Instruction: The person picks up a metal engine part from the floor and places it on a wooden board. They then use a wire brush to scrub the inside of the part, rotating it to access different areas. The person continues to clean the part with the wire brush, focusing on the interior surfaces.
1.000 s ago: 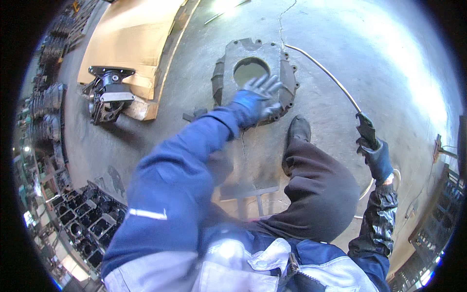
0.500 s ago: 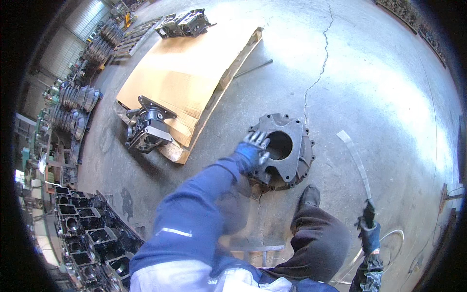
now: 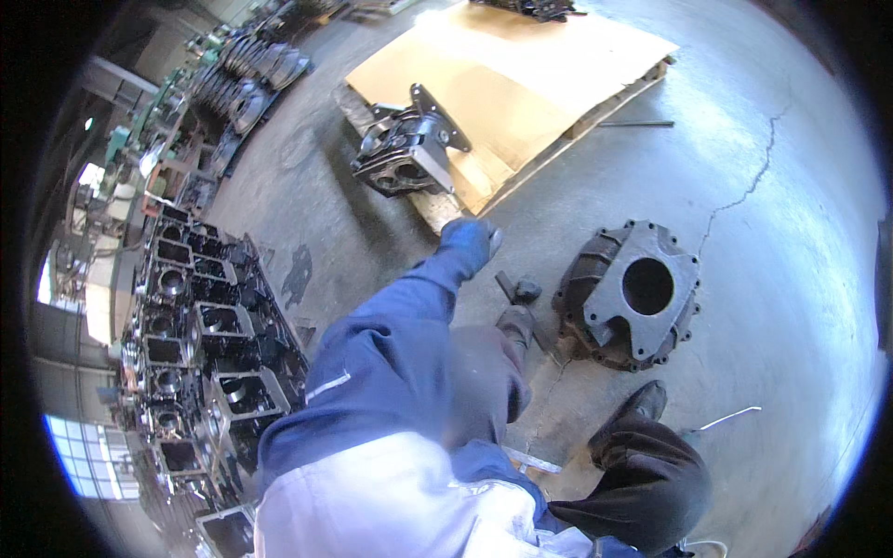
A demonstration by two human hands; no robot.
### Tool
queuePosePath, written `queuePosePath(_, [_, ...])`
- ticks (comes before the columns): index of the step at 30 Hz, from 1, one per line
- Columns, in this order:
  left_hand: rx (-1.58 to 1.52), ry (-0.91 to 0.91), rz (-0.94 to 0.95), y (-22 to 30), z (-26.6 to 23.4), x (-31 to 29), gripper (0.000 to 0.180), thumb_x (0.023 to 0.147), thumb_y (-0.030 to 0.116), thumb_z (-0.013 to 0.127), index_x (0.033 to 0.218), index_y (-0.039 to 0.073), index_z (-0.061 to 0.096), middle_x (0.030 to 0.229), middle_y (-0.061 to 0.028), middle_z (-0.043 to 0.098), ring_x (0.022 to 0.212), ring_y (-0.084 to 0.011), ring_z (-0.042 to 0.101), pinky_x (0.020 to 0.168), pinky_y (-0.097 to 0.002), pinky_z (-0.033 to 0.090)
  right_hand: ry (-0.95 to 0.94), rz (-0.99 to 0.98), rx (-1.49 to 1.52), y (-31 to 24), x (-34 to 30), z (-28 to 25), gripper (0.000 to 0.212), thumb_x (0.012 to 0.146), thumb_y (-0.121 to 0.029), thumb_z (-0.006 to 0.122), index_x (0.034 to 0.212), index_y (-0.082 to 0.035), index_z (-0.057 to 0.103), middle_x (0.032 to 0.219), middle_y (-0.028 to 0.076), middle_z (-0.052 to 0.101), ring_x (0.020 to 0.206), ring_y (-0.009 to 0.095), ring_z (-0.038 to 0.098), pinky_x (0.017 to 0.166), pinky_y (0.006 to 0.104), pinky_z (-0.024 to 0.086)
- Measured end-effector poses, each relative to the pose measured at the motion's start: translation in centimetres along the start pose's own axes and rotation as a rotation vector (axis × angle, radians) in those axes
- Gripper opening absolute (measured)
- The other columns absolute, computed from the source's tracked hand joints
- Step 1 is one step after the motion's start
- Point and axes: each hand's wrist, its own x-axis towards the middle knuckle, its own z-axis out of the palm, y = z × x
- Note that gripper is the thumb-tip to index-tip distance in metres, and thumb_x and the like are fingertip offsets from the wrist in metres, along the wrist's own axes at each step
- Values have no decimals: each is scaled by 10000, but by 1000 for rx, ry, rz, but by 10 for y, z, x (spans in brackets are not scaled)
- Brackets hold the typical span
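My left hand (image 3: 474, 242), in a blue and grey glove, hangs over the floor just in front of the pallet's near corner. Its fingers are mostly hidden and slightly smeared, so I cannot make out anything in them. To its right, a round-bored cast-metal bell housing (image 3: 609, 302) lies on the concrete, apart from the hand. Between them, beside my left shoe, is a dark hammer-like tool (image 3: 526, 291). My right hand is out of view. Near my right knee shows a thin metal rod with a bent tip (image 3: 730, 418); what holds it, if anything, is hidden.
A cardboard-covered pallet (image 3: 521, 102) stands ahead, with a metal gearbox case (image 3: 409, 153) at its near left corner. Several dark engine blocks (image 3: 223, 325) are lined up on my left. A bar (image 3: 637, 124) lies by the pallet. Stacked castings (image 3: 246, 93) stand far left.
My left hand has left the bell housing and moved left toward the pallet. The view has turned left. My right hand, which held a long motion-smeared tool, has gone out of view.
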Motion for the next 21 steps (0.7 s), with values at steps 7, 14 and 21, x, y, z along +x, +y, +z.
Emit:
queuePosePath(7, [-77,695,-426,-91,-16,-14,209,951,305,688,981,124,788,907,-204,764,862,-406,754,764,-513,592,121,-269,298,-71,48,-38,378,982,-371,702,1025,4,729,800,90,702,736,215,662,684,453,512])
queuePosePath(14, [-487,866,-775,-171,-87,81,325,1028,380,603,1084,99,756,935,-212,776,925,-392,760,799,-473,587,-122,-400,446,-318,81,-168,205,1061,-265,676,1014,-66,692,847,31,675,723,125,585,669,300,471])
queuePosePath(21, [-132,646,-786,-305,-136,136,412,1040,423,604,1143,36,705,913,-149,790,859,-305,771,731,-441,585,-140,-443,424,-487,102,-157,352,1047,-336,693,764,-141,617,651,-13,551,562,111,490,559,284,422])
